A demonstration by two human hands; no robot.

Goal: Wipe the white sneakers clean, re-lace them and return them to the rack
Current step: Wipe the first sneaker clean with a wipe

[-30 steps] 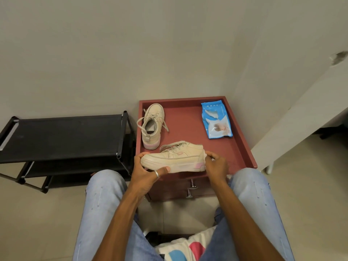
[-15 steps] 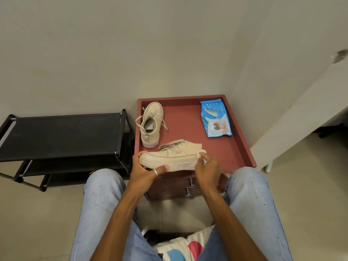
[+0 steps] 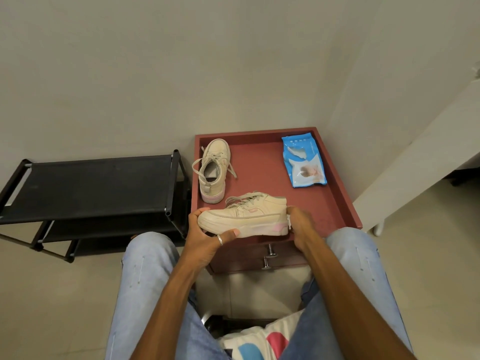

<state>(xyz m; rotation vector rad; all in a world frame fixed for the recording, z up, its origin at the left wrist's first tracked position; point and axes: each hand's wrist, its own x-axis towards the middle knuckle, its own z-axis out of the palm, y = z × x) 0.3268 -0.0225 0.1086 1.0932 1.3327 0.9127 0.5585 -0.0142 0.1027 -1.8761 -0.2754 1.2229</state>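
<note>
A black rack [image 3: 98, 185] stands beside the red table [image 3: 340, 203], where the far sneaker [image 3: 214, 172] lies. Over the table's edge, the left hand [image 3: 205, 235] grips the near sneaker [image 3: 244, 216] by the toe, and the right hand [image 3: 301, 224] curls round a white wipe [image 3: 288, 224] on its heel.

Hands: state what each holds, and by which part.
Both hold one sneaker: the left hand grips its toe end, and the right hand wraps its heel, with a white wipe pressed against it.

One wide view from my head, aimed forward and down.
It hangs close over my lap [image 3: 145, 281], facing the red cabinet [image 3: 259, 183] against the wall [image 3: 155, 74], black rack [image 3: 91, 185] at left.
</note>
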